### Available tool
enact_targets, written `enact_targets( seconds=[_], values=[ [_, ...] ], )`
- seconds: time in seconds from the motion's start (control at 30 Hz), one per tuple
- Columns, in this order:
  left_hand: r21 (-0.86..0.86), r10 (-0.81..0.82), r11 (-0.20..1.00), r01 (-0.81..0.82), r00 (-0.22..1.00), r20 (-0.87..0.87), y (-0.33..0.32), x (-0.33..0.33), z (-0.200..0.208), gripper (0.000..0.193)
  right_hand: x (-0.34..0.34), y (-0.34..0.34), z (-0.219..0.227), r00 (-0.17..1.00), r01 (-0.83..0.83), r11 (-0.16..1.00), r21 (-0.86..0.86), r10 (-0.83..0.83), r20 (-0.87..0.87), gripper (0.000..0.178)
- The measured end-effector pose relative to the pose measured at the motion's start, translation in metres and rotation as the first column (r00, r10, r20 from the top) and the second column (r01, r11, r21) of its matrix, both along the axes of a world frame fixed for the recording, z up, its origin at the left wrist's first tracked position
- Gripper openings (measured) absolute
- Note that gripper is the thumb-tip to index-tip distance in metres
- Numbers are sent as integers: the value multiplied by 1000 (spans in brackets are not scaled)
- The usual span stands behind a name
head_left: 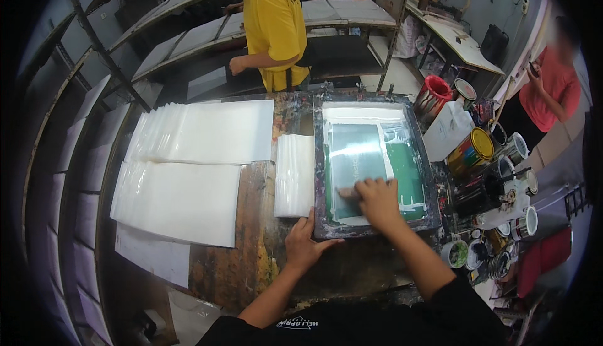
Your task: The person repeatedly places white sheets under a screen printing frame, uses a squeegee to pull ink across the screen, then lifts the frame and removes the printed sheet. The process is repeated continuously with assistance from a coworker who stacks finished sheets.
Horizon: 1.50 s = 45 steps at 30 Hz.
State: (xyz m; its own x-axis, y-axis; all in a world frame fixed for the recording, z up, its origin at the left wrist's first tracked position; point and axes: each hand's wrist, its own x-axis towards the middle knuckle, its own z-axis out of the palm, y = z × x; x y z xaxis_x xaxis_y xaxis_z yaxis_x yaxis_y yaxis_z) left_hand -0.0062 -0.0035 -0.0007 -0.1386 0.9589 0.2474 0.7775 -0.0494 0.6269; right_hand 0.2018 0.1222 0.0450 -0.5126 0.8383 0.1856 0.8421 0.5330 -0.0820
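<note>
A silkscreen frame (433,179) with a dark, paint-stained rim lies on the table before me. Its green mesh (405,173) has pale, whitish edges and a glossy light rectangle on the left. My right hand (378,200) is over the lower middle of the mesh, its fingers closed round a small brownish-grey piece (347,193), perhaps a rag, pressed on the surface. At the frame's lower left corner rests my left hand (306,243), thumb stretched along the near edge and fingers pointing up beside the rim. Close by is a narrow stack of white plastic sheets (294,176).
Two wide stacks of white sheets (207,129) (179,198) lie left on the stained wooden table (254,220). Paint cans (471,145) and a white jug (448,129) crowd the right. Racks (81,157) stand left and behind. A person in yellow (274,26) is beyond the table; another in red (553,91) stands right.
</note>
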Motion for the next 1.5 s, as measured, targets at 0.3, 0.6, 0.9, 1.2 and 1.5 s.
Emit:
enact_targets(
  seconds=[0.3,0.6,0.9,1.2,1.5],
  values=[
    [-6,-13,1000,13,998,64,7,-1,4,117,-24,231,13,997,48,985,-165,-36,73,33],
    [85,-28,996,19,994,106,4,-1,-7,113,-30,236,8,997,74,995,-66,-71,35,34],
    [8,-29,1000,28,986,164,4,1,-1,110,9,16,21,989,-12,998,-59,20,144,49],
    [359,-155,923,-138,721,676,56,29,84,97,-8,-9,157,975,14,891,453,88,-204,58],
    [-89,19,993,-80,840,-542,14,25,5,109,-24,45,227,929,41,871,489,147,-340,59]
  ],
)
